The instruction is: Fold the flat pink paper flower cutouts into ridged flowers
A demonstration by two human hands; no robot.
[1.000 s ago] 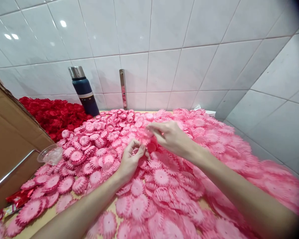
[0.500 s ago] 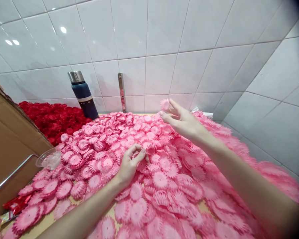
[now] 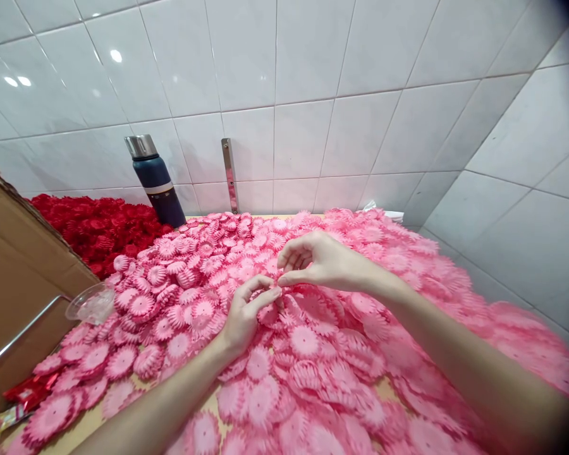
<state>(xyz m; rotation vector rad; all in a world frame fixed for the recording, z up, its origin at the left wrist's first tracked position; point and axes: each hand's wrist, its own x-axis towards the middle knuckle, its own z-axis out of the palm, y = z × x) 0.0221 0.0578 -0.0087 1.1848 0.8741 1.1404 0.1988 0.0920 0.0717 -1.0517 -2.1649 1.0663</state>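
My left hand [image 3: 244,313] is low over the heap of pink pleated paper-like flower discs [image 3: 306,341], thumb and forefinger pinched together. What lies between those fingertips is too small to make out. Just above and to the right, my right hand [image 3: 320,259] has its fingers curled in, its thumb tip meeting the left fingertips. Anything in the right hand's pinch blends with the pink discs behind it. Scalloped edges and small centre holes show on many of the discs around both hands.
A dark blue bottle [image 3: 160,189] stands at the tiled wall beside a pile of red discs [image 3: 109,230]. On the left are a cardboard box [image 3: 23,265], a clear plastic lid [image 3: 91,303] and a red wrapper [image 3: 31,388]. A metal strip [image 3: 229,177] is upright at the wall.
My right hand has come down and left from above the heap, where it held up a pink disc, to my left fingertips. That disc no longer shows. My left hand has barely moved.
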